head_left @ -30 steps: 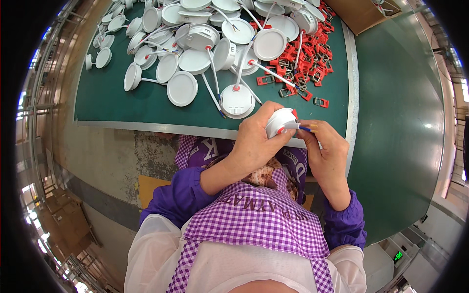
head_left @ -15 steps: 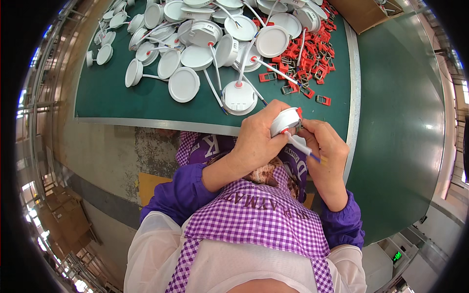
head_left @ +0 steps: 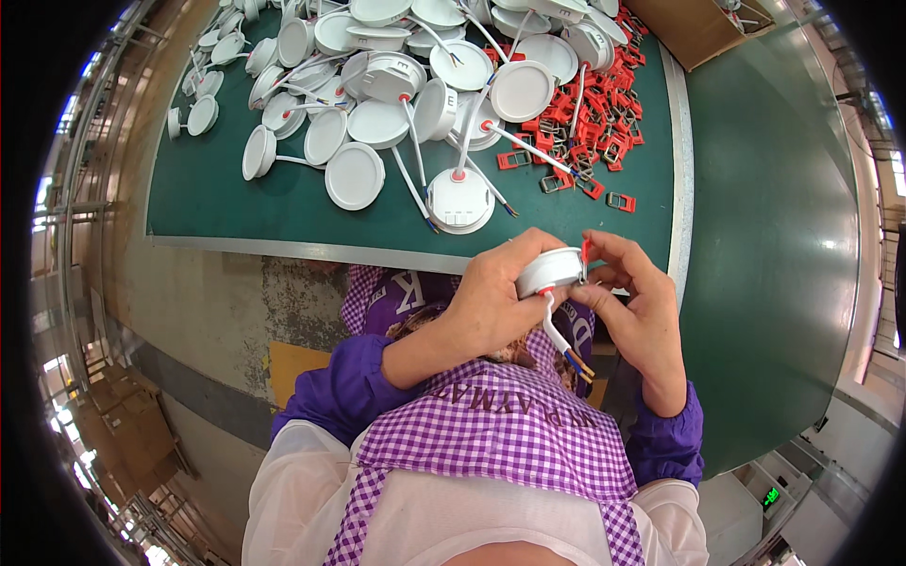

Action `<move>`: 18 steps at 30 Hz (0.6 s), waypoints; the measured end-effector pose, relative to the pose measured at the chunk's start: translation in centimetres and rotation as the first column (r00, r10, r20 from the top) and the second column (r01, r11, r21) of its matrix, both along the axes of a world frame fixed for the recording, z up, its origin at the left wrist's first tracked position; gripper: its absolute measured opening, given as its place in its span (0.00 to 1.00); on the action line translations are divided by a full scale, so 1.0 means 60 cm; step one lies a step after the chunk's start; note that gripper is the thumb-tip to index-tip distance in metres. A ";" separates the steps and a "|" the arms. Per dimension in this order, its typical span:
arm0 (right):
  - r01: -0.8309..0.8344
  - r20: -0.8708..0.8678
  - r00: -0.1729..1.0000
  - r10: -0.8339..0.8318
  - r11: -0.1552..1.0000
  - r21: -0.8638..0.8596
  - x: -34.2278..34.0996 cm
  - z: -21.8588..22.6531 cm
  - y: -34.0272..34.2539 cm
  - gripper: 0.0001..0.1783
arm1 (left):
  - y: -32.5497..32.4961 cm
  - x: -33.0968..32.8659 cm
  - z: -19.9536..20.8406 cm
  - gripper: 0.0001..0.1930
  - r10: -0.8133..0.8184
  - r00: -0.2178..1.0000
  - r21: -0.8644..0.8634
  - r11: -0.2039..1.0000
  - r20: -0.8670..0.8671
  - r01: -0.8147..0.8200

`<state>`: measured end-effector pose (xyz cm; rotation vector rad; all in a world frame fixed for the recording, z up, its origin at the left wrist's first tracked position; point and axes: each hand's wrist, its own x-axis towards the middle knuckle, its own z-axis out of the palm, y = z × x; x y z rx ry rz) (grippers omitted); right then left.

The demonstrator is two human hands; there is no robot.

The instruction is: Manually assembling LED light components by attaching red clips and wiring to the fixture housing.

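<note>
My left hand (head_left: 489, 294) is closed around a round white downlight (head_left: 547, 270), held on its side just off the table's front edge. From a red grommet on it hangs a short white cable (head_left: 557, 335) with blue and brown wire ends. My right hand (head_left: 644, 307) pinches a red spring clip (head_left: 585, 251) at the light's right side, thumb below and index finger above. My fingers partly hide the clip's metal part, so I cannot tell whether it is seated. Nearest on the table lies another downlight (head_left: 460, 202), its cable pointing away.
Many white downlights (head_left: 377, 123) with trailing cables are heaped on the green table (head_left: 283, 212). Beside them at the right spreads a pile of red clips (head_left: 604, 123). A cardboard box (head_left: 694, 33) stands at the far right, past the metal edge strip (head_left: 681, 179).
The downlight has turned in my left hand and sits slightly lower, its cable now hanging down. My right fingers have opened out and now grip the red clip's upper and lower parts.
</note>
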<state>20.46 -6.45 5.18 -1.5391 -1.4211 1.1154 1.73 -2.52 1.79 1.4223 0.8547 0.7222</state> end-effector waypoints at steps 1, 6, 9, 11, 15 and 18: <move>0.004 -0.003 1.000 -0.004 1.000 -0.010 0.002 -0.001 -0.004 0.26 | -0.001 0.001 0.001 0.16 -0.021 1.000 -0.012 1.000 0.001 0.021; 0.057 -0.127 0.990 -0.067 0.995 -0.079 0.005 0.002 -0.011 0.26 | -0.003 -0.001 -0.004 0.17 -0.070 0.997 0.032 0.997 0.026 0.069; 0.031 -0.121 0.992 -0.047 0.991 -0.130 0.009 0.000 0.010 0.26 | 0.002 -0.002 0.003 0.17 -0.036 0.998 0.058 0.998 0.044 0.034; -0.042 -0.170 0.985 0.007 0.979 -0.201 0.018 0.000 0.017 0.26 | -0.007 -0.002 -0.011 0.17 -0.052 0.999 -0.006 0.999 0.012 0.052; -0.163 -0.156 0.979 0.128 0.957 -0.239 0.040 -0.009 0.032 0.25 | 0.005 -0.012 0.000 0.22 -0.044 0.997 0.053 0.998 -0.059 0.047; -0.125 -0.066 0.991 0.112 0.965 -0.230 0.075 0.002 0.054 0.23 | 0.030 -0.046 0.012 0.23 0.244 0.957 0.401 0.901 -0.157 -0.164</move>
